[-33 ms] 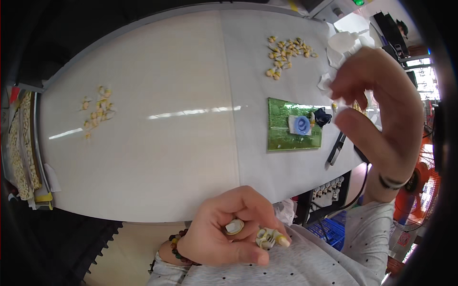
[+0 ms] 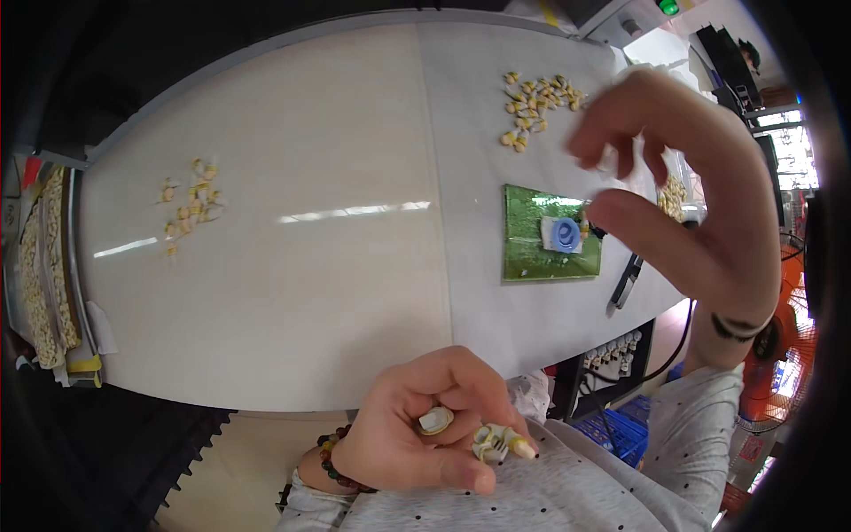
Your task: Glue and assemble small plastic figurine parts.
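Note:
Near my body, my left hand (image 2: 425, 426) is curled round small white-and-yellow figurine pieces. One figurine piece (image 2: 498, 443) with a pale rounded tip sticks out between the fingertips, and a white oval piece (image 2: 434, 420) rests in the curled fingers. Raised over the right side of the table, my right hand (image 2: 691, 186) has thumb and fingers apart, slightly blurred, with nothing seen between them. Below its thumb lies a green glass plate (image 2: 527, 253) bearing a small blue round cup (image 2: 566, 234) on a white pad. The hand partly hides small things beside the cup.
Small yellow-and-white pieces lie in one cluster (image 2: 530, 111) at the back right and another (image 2: 191, 199) at the left. A black-handled tool (image 2: 628, 284) lies right of the plate. A tray of pale pieces (image 2: 44, 275) stands far left; a blue basket (image 2: 620, 430) is below the table.
My right hand has moved left, toward the back cluster and the plate, now covering the dark lump beside the cup. The left hand keeps its hold; the view has shifted slightly.

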Demonstrator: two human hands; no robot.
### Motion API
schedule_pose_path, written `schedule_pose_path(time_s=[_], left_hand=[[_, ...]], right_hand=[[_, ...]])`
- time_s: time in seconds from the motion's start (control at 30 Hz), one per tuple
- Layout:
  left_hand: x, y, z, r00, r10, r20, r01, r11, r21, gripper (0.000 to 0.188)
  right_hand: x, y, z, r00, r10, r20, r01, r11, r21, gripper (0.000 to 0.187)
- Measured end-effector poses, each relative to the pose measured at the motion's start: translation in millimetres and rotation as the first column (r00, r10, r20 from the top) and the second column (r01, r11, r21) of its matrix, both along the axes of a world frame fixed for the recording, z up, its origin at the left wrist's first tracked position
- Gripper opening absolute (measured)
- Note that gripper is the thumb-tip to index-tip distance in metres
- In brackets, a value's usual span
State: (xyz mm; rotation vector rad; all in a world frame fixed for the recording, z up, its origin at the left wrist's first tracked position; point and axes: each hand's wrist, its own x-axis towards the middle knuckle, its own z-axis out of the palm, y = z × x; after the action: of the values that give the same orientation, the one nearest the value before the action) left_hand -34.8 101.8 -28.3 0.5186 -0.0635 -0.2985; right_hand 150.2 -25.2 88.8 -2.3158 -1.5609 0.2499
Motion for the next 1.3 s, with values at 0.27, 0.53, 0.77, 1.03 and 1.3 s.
schedule_pose_path(time_s=[0.27,0.53,0.77,1.03,1.3], left_hand=[[-26.5,9.9,5.4,0.984,0.169,-0.06,-0.175,0.978,-0.113,0.038],[-37.9,19.5,-3.4,0.958,0.267,-0.101,-0.27,0.963,-0.022,0.045],[-38.8,19.2,-1.8,0.96,0.209,-0.187,-0.251,0.939,-0.235,0.041],[-28.6,7.3,-2.2,0.967,0.138,-0.213,-0.192,0.948,-0.256,0.044],[-19.4,3.2,1.2,0.956,0.094,-0.278,-0.167,0.953,-0.253,0.043]], right_hand=[[33.5,103.5,-75.0,0.93,0.363,0.058,-0.367,0.901,0.231,0.025],[-6.5,177.8,-79.1,0.849,0.459,0.263,-0.494,0.865,0.084,0.012],[-1.6,178.5,-93.5,0.776,0.494,0.391,-0.551,0.833,0.041,0.01],[16.1,124.8,-67.6,0.827,0.48,0.291,-0.527,0.843,0.107,0.007],[-0.8,1.5,-21.6,0.878,0.3,-0.372,-0.12,0.892,0.437,0.009]])
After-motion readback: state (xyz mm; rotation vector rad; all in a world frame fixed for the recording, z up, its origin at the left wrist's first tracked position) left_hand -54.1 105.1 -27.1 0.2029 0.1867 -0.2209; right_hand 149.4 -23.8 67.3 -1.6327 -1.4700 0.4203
